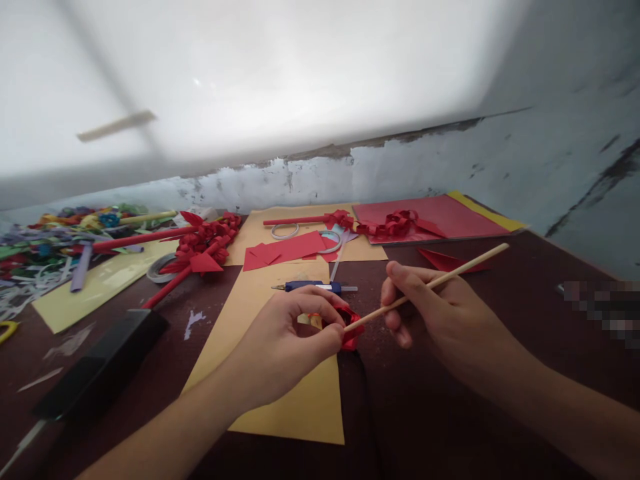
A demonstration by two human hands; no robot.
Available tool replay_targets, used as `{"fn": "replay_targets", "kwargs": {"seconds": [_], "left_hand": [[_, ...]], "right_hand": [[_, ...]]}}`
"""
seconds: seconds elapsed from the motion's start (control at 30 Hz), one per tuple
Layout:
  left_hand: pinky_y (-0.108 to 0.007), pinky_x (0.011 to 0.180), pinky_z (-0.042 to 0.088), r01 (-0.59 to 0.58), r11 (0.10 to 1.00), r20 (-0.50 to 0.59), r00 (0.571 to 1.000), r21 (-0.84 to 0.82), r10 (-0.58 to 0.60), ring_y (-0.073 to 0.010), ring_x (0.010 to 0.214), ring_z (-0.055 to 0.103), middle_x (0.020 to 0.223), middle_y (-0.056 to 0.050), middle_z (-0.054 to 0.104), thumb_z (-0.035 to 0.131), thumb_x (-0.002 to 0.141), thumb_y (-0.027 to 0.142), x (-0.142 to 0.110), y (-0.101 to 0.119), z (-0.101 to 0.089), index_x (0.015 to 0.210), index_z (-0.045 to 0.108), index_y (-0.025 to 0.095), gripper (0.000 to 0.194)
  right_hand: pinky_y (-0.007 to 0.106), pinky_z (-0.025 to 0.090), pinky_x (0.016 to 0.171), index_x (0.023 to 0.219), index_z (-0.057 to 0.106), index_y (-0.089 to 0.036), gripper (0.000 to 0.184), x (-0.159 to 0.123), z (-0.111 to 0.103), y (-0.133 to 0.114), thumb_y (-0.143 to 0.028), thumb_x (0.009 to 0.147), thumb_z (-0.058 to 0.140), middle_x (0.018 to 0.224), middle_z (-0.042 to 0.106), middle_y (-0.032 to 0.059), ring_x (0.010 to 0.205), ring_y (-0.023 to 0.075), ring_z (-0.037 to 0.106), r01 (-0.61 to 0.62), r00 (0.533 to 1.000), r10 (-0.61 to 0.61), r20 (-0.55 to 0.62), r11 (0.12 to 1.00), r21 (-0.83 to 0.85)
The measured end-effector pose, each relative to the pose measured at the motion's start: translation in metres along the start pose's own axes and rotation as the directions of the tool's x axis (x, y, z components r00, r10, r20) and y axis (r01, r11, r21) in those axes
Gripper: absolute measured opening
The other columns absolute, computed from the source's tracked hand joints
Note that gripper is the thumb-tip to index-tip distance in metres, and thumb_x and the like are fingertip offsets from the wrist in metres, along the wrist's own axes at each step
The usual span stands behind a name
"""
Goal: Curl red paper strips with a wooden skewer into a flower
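Observation:
My left hand (305, 327) pinches a small piece of folded red paper (354, 339) between thumb and fingertips, above the brown table. Across from it, my right hand (430, 303) grips a thin wooden stick (465, 264). The stick slants down to the left, and its lower tip meets the red paper by my left thumb. Part of the red paper is hidden behind my left fingers. Just beyond my left hand lies a blue pen (314, 287) on a tan paper sheet (300, 420).
Red paper flowers on stems (203, 250) lie at left near a black box-shaped object (103, 363). Colourful paper strips (35, 247) pile up at far left. Tape rolls (285, 231), red paper pieces (290, 249) and a red folder (440, 217) lie toward the wall.

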State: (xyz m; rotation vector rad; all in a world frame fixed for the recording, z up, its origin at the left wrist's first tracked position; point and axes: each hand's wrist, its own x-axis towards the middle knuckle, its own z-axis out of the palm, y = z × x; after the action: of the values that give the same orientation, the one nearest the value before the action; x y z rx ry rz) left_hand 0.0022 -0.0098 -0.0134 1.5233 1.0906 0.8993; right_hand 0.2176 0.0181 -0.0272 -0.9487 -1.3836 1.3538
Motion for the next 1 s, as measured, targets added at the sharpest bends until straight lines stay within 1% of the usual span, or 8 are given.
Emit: {"fn": "replay_targets", "kwargs": {"seconds": [0.1,0.2,0.33,0.43,0.5,0.6,0.83,1.0], "left_hand": [[-0.026,0.076,0.062,0.003,1.0,-0.012,1.0,-0.007,-0.003,-0.0277,0.118,0.065,0.111,-0.011,0.07,0.073,0.086,0.02,-0.0001,-0.0002,-0.0004,0.074,0.076,0.018,0.013],[-0.025,0.075,0.062,-0.017,0.999,-0.03,0.999,0.038,0.018,-0.0257,0.114,0.067,0.11,-0.011,0.069,0.074,0.084,0.018,0.0006,0.0023,-0.0002,0.073,0.076,0.018,0.011],[-0.021,0.072,0.06,-0.034,0.992,-0.061,0.997,0.119,0.041,-0.0226,0.107,0.069,0.111,-0.01,0.069,0.073,0.082,0.016,0.0011,0.0062,0.0007,0.072,0.076,0.017,0.01],[-0.022,0.073,0.062,-0.051,0.986,-0.075,0.995,0.156,0.063,-0.0202,0.103,0.07,0.111,-0.009,0.068,0.071,0.082,0.015,0.0004,0.0069,0.002,0.072,0.074,0.017,0.011],[-0.023,0.075,0.063,-0.067,0.982,-0.075,0.994,0.174,0.081,-0.0188,0.1,0.07,0.112,-0.008,0.067,0.071,0.082,0.013,-0.0005,0.0064,0.0026,0.072,0.074,0.016,0.01],[-0.024,0.077,0.064,-0.094,0.976,-0.066,0.992,0.199,0.109,-0.0191,0.101,0.071,0.112,-0.007,0.067,0.07,0.082,0.012,-0.002,0.0053,0.0023,0.074,0.073,0.017,0.01],[-0.028,0.082,0.065,-0.152,0.956,-0.076,0.981,0.251,0.176,-0.0197,0.103,0.071,0.111,-0.007,0.066,0.071,0.083,0.013,-0.0028,0.0021,0.0004,0.077,0.074,0.017,0.008],[-0.03,0.083,0.065,-0.183,0.936,-0.081,0.973,0.301,0.217,-0.0207,0.102,0.072,0.11,-0.007,0.068,0.071,0.082,0.013,-0.0005,-0.0001,0.0007,0.077,0.075,0.018,0.008]], "right_hand": [[0.02,0.045,0.046,0.073,0.069,-0.019,0.046,0.0001,-0.0006,0.001,-0.058,0.096,0.068,0.056,0.068,0.0005,0.044,0.0101,0.059,-0.002,1.0,0.002,0.004,1.0,-0.009],[0.021,0.047,0.05,0.075,0.07,-0.019,0.044,0.0007,-0.0013,0.0002,-0.059,0.095,0.071,0.061,0.07,0.0002,0.049,0.0107,0.061,-0.006,1.0,0.006,-0.001,1.0,-0.021],[0.02,0.049,0.058,0.071,0.071,-0.019,0.046,0.0017,-0.0017,-0.0024,-0.059,0.095,0.07,0.063,0.07,0.0007,0.055,0.0106,0.063,0.022,0.999,-0.019,0.026,0.989,-0.148],[0.021,0.044,0.049,0.06,0.066,-0.019,0.055,0.0011,-0.0014,-0.0031,-0.062,0.094,0.069,0.054,0.065,0.0011,0.046,0.0101,0.058,-0.042,0.998,0.053,0.037,0.969,-0.243],[0.022,0.04,0.041,0.058,0.064,-0.019,0.056,0.0001,-0.0013,-0.0027,-0.064,0.091,0.071,0.05,0.064,0.0009,0.041,0.0105,0.054,-0.111,0.991,0.124,0.049,0.97,-0.219],[0.022,0.04,0.041,0.062,0.066,-0.019,0.052,-0.001,-0.0013,-0.0018,-0.063,0.089,0.074,0.052,0.065,0.0012,0.04,0.0109,0.055,-0.16,0.982,0.172,0.075,0.975,-0.152],[0.02,0.044,0.047,0.068,0.07,-0.018,0.045,-0.0006,-0.0022,-0.0005,-0.055,0.092,0.075,0.058,0.068,0.0006,0.047,0.0096,0.059,-0.147,0.982,0.157,0.102,0.984,-0.098],[0.02,0.043,0.046,0.066,0.069,-0.017,0.05,0.0012,-0.0029,0.0004,-0.06,0.091,0.074,0.058,0.067,0.001,0.046,0.0093,0.059,-0.135,0.982,0.149,0.119,0.984,-0.113]]}}
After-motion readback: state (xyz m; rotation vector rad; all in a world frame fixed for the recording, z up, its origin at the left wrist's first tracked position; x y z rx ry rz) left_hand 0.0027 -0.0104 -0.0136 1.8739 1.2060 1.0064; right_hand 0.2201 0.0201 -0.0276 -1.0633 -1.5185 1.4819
